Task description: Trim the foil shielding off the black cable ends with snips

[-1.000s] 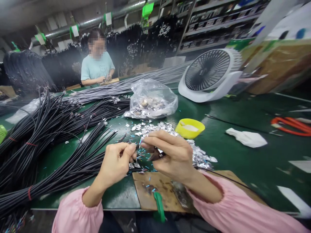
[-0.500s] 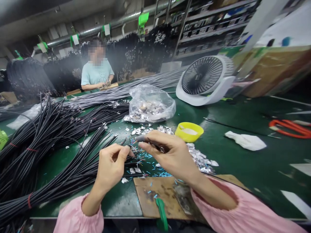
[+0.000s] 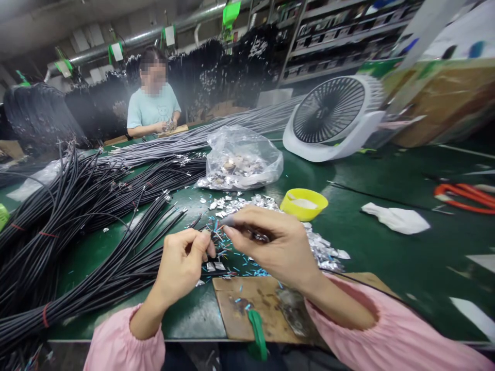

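My left hand (image 3: pixel 182 263) pinches the end of a black cable (image 3: pixel 116 273) just above the green table. Thin coloured wires stick out of that end. My right hand (image 3: pixel 275 246) is closed round a small dark cutting tool (image 3: pixel 247 230), its tip close to the coloured wires. Both hands hover over a brown board (image 3: pixel 263 309) at the table's near edge. Blue wire snippets and foil scraps (image 3: pixel 320 247) lie scattered around the hands.
Bundles of black cables (image 3: pixel 69 216) cover the left of the table. A clear bag of foil scraps (image 3: pixel 242 159), a yellow bowl (image 3: pixel 304 203), a white fan (image 3: pixel 332 118), a white cloth (image 3: pixel 396 219) and orange-handled scissors (image 3: pixel 464 196) lie beyond. Another person (image 3: pixel 153 105) works opposite.
The right hand has shifted slightly and the tool tip has drawn away from the cable end, then come back near it. The left hand keeps its pinch on the cable.
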`<state>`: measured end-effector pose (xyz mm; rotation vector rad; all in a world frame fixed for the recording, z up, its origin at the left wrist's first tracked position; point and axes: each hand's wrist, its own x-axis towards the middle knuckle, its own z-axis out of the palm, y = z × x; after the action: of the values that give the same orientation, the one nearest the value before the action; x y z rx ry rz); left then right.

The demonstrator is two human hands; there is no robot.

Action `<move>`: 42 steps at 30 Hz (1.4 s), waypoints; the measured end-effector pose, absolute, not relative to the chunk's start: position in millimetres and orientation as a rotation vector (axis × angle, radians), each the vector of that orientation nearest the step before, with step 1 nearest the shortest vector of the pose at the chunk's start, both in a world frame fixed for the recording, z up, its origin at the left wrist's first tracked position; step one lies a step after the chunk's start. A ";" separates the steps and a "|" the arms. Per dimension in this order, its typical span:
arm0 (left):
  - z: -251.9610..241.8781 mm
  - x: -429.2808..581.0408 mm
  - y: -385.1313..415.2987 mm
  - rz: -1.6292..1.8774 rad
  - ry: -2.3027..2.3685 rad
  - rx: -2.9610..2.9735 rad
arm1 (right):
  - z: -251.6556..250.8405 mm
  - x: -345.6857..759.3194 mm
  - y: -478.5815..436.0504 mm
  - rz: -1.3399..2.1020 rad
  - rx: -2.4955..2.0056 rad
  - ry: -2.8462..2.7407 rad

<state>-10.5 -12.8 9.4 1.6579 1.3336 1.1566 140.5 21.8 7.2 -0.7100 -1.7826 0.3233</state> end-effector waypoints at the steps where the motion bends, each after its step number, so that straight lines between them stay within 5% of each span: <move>1: 10.0 -10.1 -12.6 1.142 1.312 1.619 | 4.5 141.3 21.8 0.257 -0.698 -1.780; 7: 10.5 -7.5 -9.7 1.131 1.271 1.385 | -12.9 149.0 21.5 -0.076 -0.507 -1.919; 20: 8.9 -8.2 -9.8 1.194 1.207 1.286 | 8.8 137.5 23.2 0.882 -0.920 -1.604; 34: -1.2 -6.9 -9.3 1.481 1.493 1.647 | 7.7 138.5 17.7 0.423 -0.749 -1.762; 38: -4.3 -8.3 -10.1 1.488 1.492 1.738 | 5.1 137.6 18.8 0.484 -0.749 -1.748; 42: -5.3 -11.0 -10.3 1.505 1.403 1.841 | 5.4 138.6 20.7 0.895 -0.847 -1.657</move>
<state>-11.0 -10.3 -5.3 1.8415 1.4033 1.5046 138.6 20.7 5.4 -0.8467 -1.6570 0.8950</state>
